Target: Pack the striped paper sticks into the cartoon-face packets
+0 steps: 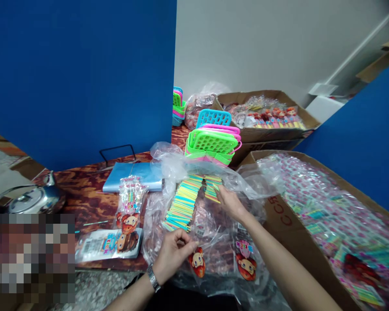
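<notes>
Thin coloured sticks (182, 203), yellow, blue and orange, lie in a long pile on a clear plastic sheet (154, 216). A smaller bunch of sticks (211, 190) lies to its right, where my right hand (230, 202) has its fingers closed on a few. My left hand (175, 252) is below the long pile, thumb and fingers pinched at the edge of a clear printed packet (198, 262) with a red-haired cartoon figure. Another such packet (245, 263) lies to the right, under my right forearm.
Stacked plastic baskets (214, 140) stand behind the sticks. Cardboard boxes (278, 220) of filled packets (327, 207) flank the right side. At left are blue sheets (116, 177), filled packets (131, 198), a flat packet stack (108, 246) and a metal kettle (29, 198).
</notes>
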Demonstrator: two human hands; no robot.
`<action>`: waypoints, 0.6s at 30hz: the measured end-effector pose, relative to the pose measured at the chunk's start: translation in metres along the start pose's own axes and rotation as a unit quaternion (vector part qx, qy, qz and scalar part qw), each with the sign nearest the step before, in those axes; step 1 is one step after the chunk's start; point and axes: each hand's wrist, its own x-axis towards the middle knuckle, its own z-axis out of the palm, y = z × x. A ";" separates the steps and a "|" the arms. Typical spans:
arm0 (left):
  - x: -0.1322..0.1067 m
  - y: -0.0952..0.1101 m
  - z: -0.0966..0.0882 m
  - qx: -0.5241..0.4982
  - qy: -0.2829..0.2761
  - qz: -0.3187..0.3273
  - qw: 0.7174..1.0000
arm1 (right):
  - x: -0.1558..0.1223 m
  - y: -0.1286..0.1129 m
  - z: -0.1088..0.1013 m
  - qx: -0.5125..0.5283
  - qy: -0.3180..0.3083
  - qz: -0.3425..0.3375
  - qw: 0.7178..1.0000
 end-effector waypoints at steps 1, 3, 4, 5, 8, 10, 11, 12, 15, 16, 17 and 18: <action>0.000 0.000 0.000 0.004 0.002 0.002 1.000 | 0.000 0.000 0.000 -0.010 0.001 -0.004 1.000; 0.000 0.000 0.000 0.011 0.005 0.007 1.000 | -0.001 0.000 0.001 -0.025 0.005 -0.009 1.000; 0.000 0.000 0.000 0.013 0.006 0.009 1.000 | -0.001 0.000 0.001 -0.031 0.008 -0.009 0.999; 0.000 -0.001 0.000 0.014 0.006 0.010 1.000 | 0.000 0.002 0.001 -0.036 0.013 -0.006 0.999; 0.000 -0.002 0.000 0.005 0.004 0.009 1.000 | 0.004 0.006 -0.003 -0.042 0.032 0.007 0.999; -0.001 -0.002 0.000 -0.007 0.001 0.002 1.000 | 0.005 0.003 -0.008 -0.033 0.048 0.011 0.998; -0.001 -0.001 0.000 -0.019 -0.002 -0.002 1.000 | 0.003 -0.001 -0.011 -0.028 0.052 0.009 0.998; -0.001 0.001 0.000 -0.037 -0.007 -0.004 0.999 | 0.000 -0.008 -0.015 -0.014 0.057 0.005 0.998; -0.001 0.010 0.003 -0.150 -0.030 0.003 0.988 | -0.018 -0.041 -0.019 0.120 0.082 -0.027 0.989; 0.000 0.014 0.005 -0.199 -0.039 0.002 0.979 | -0.026 -0.054 -0.018 0.195 0.091 -0.044 0.976; 0.001 0.018 0.008 -0.244 -0.046 -0.004 0.969 | -0.034 -0.067 -0.016 0.253 0.102 -0.058 0.960; 0.001 0.021 0.011 -0.281 -0.053 -0.014 0.958 | -0.042 -0.079 -0.013 0.291 0.096 -0.068 0.949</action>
